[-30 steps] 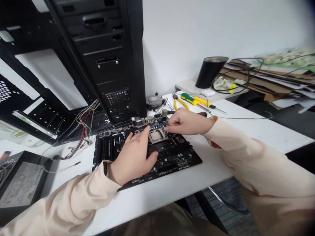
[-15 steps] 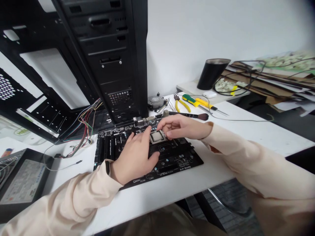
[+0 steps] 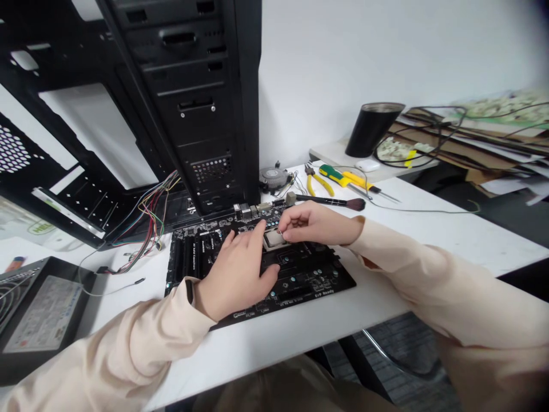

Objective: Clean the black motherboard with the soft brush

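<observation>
A black motherboard (image 3: 300, 286) lies flat on the white table. Near its middle sits a silver processor (image 3: 273, 238) in its socket. My left hand (image 3: 242, 269) rests spread over the board, its index finger reaching the socket's left side and its thumb apart. Over the socket's right edge, my right hand (image 3: 311, 223) has thumb and index finger pinched together at a small thin metal piece, perhaps the socket's lever, too small to make out.
A black computer case (image 3: 206, 131) stands behind the board, with loose coloured wires (image 3: 154, 212). A power supply (image 3: 43, 315) is at left. Behind right are a fan (image 3: 273, 177), pliers (image 3: 317, 182), screwdrivers (image 3: 343, 177), a brush (image 3: 334, 201) and a black cup (image 3: 373, 129).
The thumb and index finger of my right hand have closed together at the socket's right edge. My left hand has stayed nearly still. The view has shifted slightly.
</observation>
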Available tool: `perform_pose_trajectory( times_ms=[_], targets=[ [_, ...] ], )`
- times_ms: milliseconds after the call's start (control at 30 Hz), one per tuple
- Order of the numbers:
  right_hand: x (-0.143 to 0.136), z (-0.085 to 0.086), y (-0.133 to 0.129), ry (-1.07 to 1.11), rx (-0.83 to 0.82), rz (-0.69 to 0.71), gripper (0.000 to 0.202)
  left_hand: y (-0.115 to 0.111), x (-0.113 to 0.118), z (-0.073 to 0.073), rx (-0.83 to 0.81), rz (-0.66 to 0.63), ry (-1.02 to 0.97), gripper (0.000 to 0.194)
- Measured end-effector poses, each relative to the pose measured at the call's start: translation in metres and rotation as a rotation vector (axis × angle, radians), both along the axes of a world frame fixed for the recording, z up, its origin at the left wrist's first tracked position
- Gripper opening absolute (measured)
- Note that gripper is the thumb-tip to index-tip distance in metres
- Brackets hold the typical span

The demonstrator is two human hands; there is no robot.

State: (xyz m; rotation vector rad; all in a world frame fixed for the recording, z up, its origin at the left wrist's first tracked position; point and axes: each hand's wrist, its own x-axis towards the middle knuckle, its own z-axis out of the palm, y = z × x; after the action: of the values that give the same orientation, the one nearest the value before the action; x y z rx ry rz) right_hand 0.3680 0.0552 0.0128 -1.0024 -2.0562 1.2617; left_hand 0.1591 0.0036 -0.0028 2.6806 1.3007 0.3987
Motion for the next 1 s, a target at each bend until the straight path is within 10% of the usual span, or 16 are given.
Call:
perform_pose_trajectory(
  times_ms=[1000],
  targets=[
    [-0.013,0.001,-0.004,-0.13,0.114,0.005,0.025,0.001,0.002,0.006,0.099,-0.127,-0.059,0.023]
  ],
)
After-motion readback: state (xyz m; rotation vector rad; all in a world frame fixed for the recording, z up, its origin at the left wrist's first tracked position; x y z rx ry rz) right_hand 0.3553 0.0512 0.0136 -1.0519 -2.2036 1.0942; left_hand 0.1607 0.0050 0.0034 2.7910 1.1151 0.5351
